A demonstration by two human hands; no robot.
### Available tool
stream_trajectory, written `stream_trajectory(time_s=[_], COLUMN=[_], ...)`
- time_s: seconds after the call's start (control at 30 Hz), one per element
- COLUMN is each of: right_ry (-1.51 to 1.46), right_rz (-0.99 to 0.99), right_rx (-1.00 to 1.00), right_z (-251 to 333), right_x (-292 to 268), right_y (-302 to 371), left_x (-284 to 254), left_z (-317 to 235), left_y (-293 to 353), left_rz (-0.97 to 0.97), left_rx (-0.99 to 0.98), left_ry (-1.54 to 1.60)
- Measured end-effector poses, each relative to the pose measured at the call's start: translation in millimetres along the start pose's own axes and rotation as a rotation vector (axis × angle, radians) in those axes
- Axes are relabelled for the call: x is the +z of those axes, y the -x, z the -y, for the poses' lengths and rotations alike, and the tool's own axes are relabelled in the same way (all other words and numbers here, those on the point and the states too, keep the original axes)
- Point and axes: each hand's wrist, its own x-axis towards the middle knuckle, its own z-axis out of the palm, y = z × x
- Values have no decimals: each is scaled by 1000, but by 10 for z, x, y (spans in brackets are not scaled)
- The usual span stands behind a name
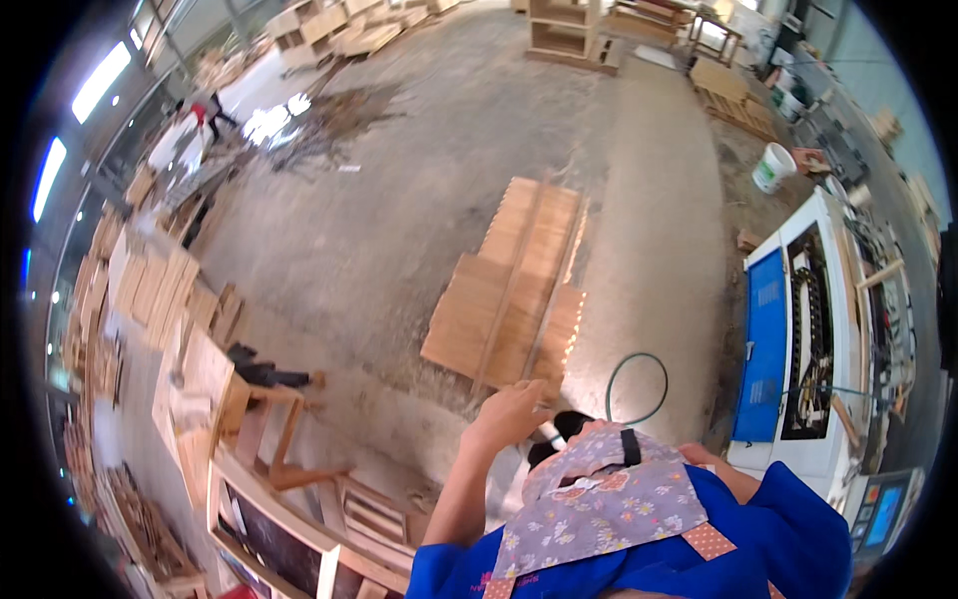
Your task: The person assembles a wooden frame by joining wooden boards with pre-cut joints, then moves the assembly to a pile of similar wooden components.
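Note:
My left hand point(512, 411) is in front of my body, its fingers curled in. A small pale thing shows beside the fingertips, but I cannot tell what it is or whether the hand grips it. My right forearm point(730, 474) bends in toward my chest, and the hand itself is mostly hidden behind my grey flowered apron point(609, 499). Beyond my left hand, flat wooden panels point(469, 314) lie on the floor in overlapping stacks, some with jagged edges. My dark shoes point(571, 423) show just below that hand.
A thin green hose point(666, 384) loops on the concrete floor. At right stands a white machine with a blue door point(763, 344) and a screen panel point(883, 514). A white bucket point(773, 168) is farther off. Wooden frames point(274, 469) stand at left; a person point(207, 115) bends far left.

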Motion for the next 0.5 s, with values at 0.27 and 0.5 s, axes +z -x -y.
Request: stream_trajectory(time_s=[0.27, 0.5], right_ry=[-227, -323], right_rz=[-183, -27], right_rx=[127, 402], right_z=[-185, -658], right_x=[45, 112], right_y=[331, -136], left_x=[401, 339], left_z=[117, 7], left_y=[-314, -1013], left_rz=[22, -42], left_rx=[48, 99], left_ry=[65, 118])
